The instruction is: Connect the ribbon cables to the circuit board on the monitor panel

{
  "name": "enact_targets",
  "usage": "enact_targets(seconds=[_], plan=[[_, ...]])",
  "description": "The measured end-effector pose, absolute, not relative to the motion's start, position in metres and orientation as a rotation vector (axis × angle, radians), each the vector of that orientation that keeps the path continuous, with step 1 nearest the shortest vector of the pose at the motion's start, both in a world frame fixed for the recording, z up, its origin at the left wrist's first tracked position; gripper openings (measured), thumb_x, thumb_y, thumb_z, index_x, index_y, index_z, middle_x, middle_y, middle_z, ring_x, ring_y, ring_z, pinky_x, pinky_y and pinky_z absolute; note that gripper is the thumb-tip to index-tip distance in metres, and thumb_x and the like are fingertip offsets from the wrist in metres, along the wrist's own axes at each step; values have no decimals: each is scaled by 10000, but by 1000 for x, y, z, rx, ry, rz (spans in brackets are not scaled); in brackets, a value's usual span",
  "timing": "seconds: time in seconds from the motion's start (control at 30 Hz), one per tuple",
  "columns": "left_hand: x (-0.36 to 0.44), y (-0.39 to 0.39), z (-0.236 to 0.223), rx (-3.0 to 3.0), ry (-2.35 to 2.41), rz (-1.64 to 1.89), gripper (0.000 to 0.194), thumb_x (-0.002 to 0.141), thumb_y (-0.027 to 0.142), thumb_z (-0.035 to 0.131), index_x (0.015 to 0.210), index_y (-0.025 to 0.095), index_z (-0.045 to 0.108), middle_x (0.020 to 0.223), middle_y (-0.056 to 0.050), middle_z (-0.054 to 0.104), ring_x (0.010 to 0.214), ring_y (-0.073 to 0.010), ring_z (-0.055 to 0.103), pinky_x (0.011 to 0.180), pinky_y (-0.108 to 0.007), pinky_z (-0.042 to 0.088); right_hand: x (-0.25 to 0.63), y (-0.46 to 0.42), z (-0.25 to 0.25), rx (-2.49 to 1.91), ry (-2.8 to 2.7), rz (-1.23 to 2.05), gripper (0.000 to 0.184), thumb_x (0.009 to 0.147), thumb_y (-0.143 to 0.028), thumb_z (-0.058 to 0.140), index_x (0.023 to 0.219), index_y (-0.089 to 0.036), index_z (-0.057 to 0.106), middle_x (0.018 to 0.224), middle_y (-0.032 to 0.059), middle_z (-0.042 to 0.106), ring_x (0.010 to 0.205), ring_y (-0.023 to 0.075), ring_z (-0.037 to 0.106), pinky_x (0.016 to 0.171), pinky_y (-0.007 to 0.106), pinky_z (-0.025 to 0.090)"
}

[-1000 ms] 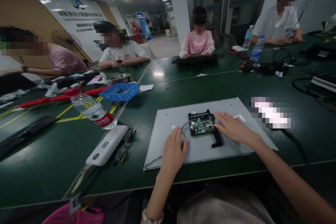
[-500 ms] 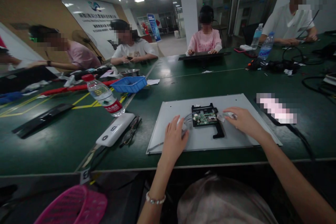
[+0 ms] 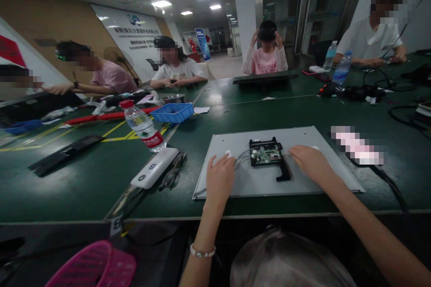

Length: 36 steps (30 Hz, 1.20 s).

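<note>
A green circuit board point(image 3: 268, 156) in a black plastic bracket point(image 3: 283, 171) rests on a pale flat panel point(image 3: 256, 185) in front of me. Thin grey cables point(image 3: 241, 158) run from its left side toward my left hand point(image 3: 220, 179). That hand is closed over the panel's left part, with a small white piece point(image 3: 229, 154) by its fingertips; its grip is mostly hidden. To the right of the bracket, my right hand point(image 3: 311, 163) is closed with fingertips together. A bit of white shows behind it, and what it pinches, if anything, is hidden.
Left of the panel are glasses point(image 3: 173, 171), a white power bank point(image 3: 155, 168), a water bottle point(image 3: 144, 128) and a blue basket point(image 3: 173, 112). A phone point(image 3: 357, 145) with a cable lies at right. Several people sit around the green table point(image 3: 222, 119).
My view has shifted slightly. The clear, whitish pieces at both hands show less now, and my left fingers are more curled. The person opposite has raised both hands to their headgear.
</note>
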<state>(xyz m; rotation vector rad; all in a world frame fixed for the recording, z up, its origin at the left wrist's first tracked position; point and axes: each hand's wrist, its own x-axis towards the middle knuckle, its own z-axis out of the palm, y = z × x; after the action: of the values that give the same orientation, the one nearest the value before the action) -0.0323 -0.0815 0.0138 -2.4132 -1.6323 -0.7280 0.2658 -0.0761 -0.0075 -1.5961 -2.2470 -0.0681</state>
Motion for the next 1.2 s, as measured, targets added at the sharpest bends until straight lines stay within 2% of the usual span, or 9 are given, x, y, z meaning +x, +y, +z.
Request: enact_targets(seconds=[0.13, 0.3, 0.5, 0.63, 0.77, 0.93, 1.2], plan=[[-50, -71, 14, -2413, -1713, -763, 272, 884, 145, 423, 958, 232, 670, 1065, -64, 702, 1141, -224, 580, 1076, -463, 271, 283, -76, -15, -1688, -2188, -197, 273, 850, -103, 424, 924, -165, 679, 986, 136, 695, 903, 265, 639, 809, 400, 477], [-64, -65, 0, -2427, -1862, -699, 237, 883, 200, 455, 983, 227, 669, 1079, -77, 693, 1173, -250, 554, 1044, -488, 303, 292, -73, -23, -1693, -2191, -123, 306, 845, -114, 403, 961, -152, 684, 1004, 147, 693, 935, 268, 639, 835, 411, 479], [-57, -74, 2, -2405, -1777, -824, 246, 906, 245, 455, 1094, 230, 612, 1181, -74, 644, 1193, -241, 525, 1078, -484, 259, 262, -49, 13, -1498, -2268, 91, 337, 887, -237, 435, 1128, -147, 651, 1152, 127, 661, 1034, 266, 618, 896, 392, 469], [-33, -79, 6, -2443, -1743, -807, 288, 918, 258, 444, 1179, 208, 555, 1233, -89, 605, 1198, -242, 513, 1062, -472, 306, 226, -11, 29, -1415, -2352, 141, 362, 890, -291, 486, 1188, -144, 627, 1190, 130, 646, 1065, 262, 607, 909, 361, 463], [2, -85, 1, -2521, -1663, -758, 382, 908, 250, 459, 1286, 196, 460, 1328, -96, 525, 1263, -226, 450, 1054, -421, 352, 197, 19, 24, -1440, -2460, 157, 315, 890, -281, 514, 1143, -159, 657, 1144, 116, 672, 1086, 233, 603, 927, 294, 434], [24, -92, -13, -2543, -1627, -648, 487, 893, 281, 490, 1355, 180, 372, 1427, -121, 407, 1350, -258, 333, 1094, -464, 303, 184, 26, 15, -1526, -2503, 96, 263, 907, -214, 472, 1021, -187, 708, 1051, 103, 703, 1026, 212, 626, 870, 253, 435], [21, -97, -15, -2567, -1684, -600, 496, 915, 316, 438, 1374, 153, 345, 1440, -135, 382, 1364, -257, 308, 1104, -442, 302, 223, 29, 14, -1593, -2367, -99, 270, 935, -238, 430, 1016, -185, 682, 1040, 89, 687, 972, 197, 624, 773, 252, 439]])
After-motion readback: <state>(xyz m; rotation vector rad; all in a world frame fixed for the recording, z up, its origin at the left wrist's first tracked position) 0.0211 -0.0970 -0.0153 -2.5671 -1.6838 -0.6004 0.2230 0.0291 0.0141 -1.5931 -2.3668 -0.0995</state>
